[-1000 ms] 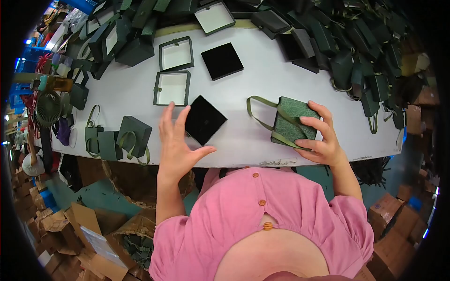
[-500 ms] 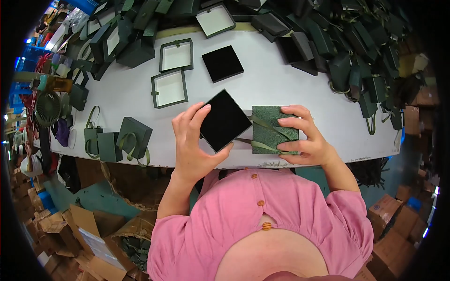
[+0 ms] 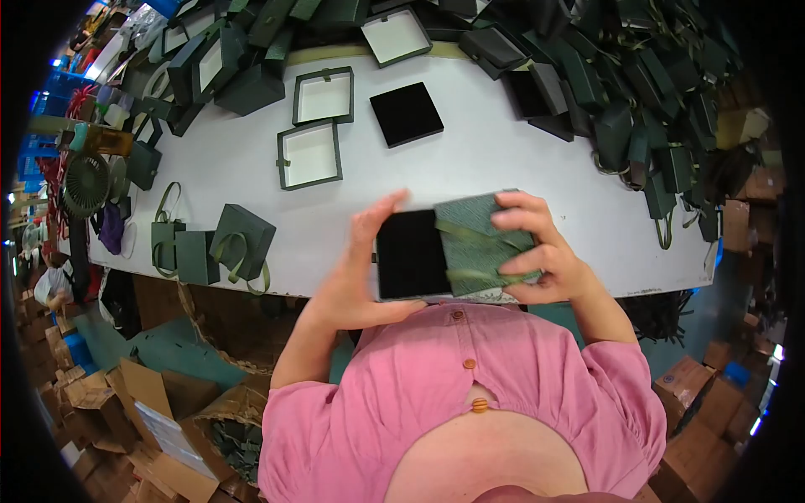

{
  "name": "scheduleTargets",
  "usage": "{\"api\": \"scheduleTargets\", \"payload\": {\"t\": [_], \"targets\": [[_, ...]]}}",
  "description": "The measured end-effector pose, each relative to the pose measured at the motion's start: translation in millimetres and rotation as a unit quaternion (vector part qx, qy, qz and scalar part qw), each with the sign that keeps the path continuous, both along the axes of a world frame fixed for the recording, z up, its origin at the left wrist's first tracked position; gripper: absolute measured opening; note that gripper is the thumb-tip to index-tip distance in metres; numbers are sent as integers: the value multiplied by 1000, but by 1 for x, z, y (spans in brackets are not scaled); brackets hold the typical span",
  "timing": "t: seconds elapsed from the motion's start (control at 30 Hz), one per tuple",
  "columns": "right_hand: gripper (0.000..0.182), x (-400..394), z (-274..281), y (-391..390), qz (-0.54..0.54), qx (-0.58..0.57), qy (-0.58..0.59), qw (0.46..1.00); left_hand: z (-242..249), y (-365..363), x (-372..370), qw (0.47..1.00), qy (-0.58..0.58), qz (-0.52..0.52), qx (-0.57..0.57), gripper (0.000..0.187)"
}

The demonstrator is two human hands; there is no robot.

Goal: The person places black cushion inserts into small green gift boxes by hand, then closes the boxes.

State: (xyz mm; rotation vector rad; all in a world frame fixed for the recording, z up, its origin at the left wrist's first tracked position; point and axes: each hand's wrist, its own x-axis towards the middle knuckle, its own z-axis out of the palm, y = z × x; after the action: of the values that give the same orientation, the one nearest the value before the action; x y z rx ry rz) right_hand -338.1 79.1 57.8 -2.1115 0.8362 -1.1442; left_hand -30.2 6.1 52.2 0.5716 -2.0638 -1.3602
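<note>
My right hand (image 3: 558,251) grips a green textured box sleeve (image 3: 480,250) with olive ribbons running across it. At the sleeve's left side, a square drawer with a black lining (image 3: 411,256) lines up with the opening, its right part covered by the sleeve. My left hand (image 3: 348,272), slightly blurred, spans the drawer with the thumb along its near edge and the fingers by its far left corner. Beyond the hands lie a loose black square pad (image 3: 407,115) and two white-lined drawers (image 3: 323,96), (image 3: 309,157).
Dark green boxes are heaped along the back (image 3: 251,88) and right (image 3: 616,117) of the white table (image 3: 579,189). Several small ribboned boxes (image 3: 243,241) stand at the left front. A small fan (image 3: 85,184) is at far left. Cardboard cartons (image 3: 159,411) sit on the floor.
The black-lined drawer has turned from a diamond angle to square with the sleeve, moved right and nearer me, and now sits partly under it. The sleeve has tilted slightly.
</note>
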Motion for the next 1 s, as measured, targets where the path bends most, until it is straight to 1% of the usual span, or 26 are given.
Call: {"api": "scheduleTargets", "payload": {"t": [0.03,0.07,0.1,0.17,0.2,0.27,0.3,0.33,0.37,0.4,0.47,0.5,0.57,0.6,0.63,0.7,0.73,0.8,0.87,0.9,0.93,0.97,1.0], "targets": [[45,8,-4,-1,-23,3,-5,1000,-7,5,-7,998,17,30,44,126],[48,21,-9,-3,-25,-1,-14,1000,-19,7,-14,999,37,6,35,136],[48,31,-15,-8,-12,-14,-16,1000,-28,16,-24,997,46,-16,54,135],[46,50,-23,-16,12,-39,-20,999,-46,13,-30,998,28,17,-62,133],[53,53,-19,-28,53,29,-60,996,-57,13,-26,998,11,43,-39,128],[61,57,-22,-58,72,15,9,997,-72,19,-12,996,-26,90,14,120],[65,54,-24,-78,81,5,45,996,-60,10,0,977,-126,119,-121,109],[66,50,-31,-98,4,-10,70,997,-41,1,15,931,-222,146,-251,100],[67,45,-39,-118,-73,-28,96,992,-28,-3,26,902,-294,184,-258,84],[67,39,-42,-134,-106,-25,132,985,-2,-3,38,862,-398,184,-254,83],[66,29,-48,-154,-173,-15,201,964,10,-4,66,801,-508,214,-235,85],[65,24,-54,-159,-153,2,210,966,25,-4,75,791,-550,218,-154,86],[62,16,-67,-162,-113,37,226,967,39,-1,91,768,-583,224,-140,83],[58,17,-62,-159,-129,10,265,956,47,0,92,750,-596,238,-162,79],[58,19,-58,-154,-132,23,265,955,48,-4,96,736,-604,242,-187,75],[58,22,-53,-145,-140,47,267,952,45,-19,87,753,-570,254,-208,68],[59,23,-54,-143,-136,47,257,956,37,-35,81,780,-524,258,-223,63],[60,22,-56,-139,-132,45,236,962,5,-71,67,828,-425,263,-253,54],[59,22,-49,-130,-129,125,168,969,-24,-107,63,865,-398,220,-213,47],[58,22,-46,-125,-128,164,132,969,-28,-114,59,882,-384,196,-192,44],[59,20,-45,-121,-125,145,98,977,-32,-114,55,874,-366,167,-273,41],[59,18,-45,-115,-122,127,65,982,-35,-107,50,905,-347,153,-193,49],[59,18,-45,-105,-118,113,31,986,-19,-87,30,928,-328,137,-109,57]]}}
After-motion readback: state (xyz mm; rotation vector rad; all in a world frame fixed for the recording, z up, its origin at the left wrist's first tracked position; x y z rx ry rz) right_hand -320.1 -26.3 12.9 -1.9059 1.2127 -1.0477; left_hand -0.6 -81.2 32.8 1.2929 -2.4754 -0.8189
